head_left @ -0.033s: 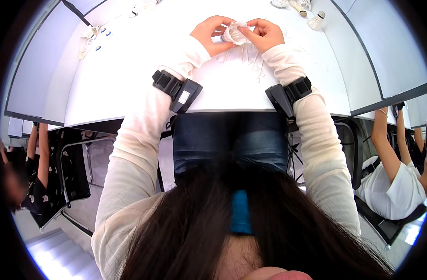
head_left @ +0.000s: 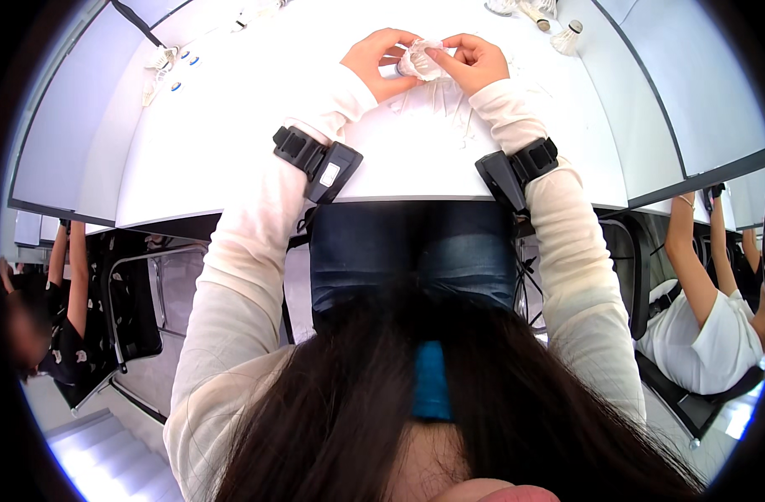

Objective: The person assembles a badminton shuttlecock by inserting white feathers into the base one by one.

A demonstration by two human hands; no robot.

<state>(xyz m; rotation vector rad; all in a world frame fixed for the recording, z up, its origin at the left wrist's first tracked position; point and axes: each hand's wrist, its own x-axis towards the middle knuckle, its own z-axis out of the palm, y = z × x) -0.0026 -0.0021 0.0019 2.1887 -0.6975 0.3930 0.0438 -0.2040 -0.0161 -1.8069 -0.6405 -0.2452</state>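
Note:
Between my two hands, over the far middle of the white table (head_left: 257, 142), is a white feather shuttlecock (head_left: 424, 63). Its flared skirt faces toward me and to the right. My left hand (head_left: 372, 60) is closed around its left side, where a pale base with a blue-grey band partly shows between the fingers. My right hand (head_left: 481, 65) pinches the right rim of the skirt between thumb and fingers. Several loose white feathers (head_left: 437, 99) lie on the table just below the hands. My fingers hide part of the shuttlecock.
Shuttlecocks (head_left: 568, 38) stand or lie at the far right; another shuttlecock (head_left: 161, 58) lies by the left partition (head_left: 81, 125). Small blue-rimmed discs (head_left: 193, 60) are near it. A right partition (head_left: 692, 92) borders the table. Other people sit beyond both sides, one in a white shirt (head_left: 700, 347).

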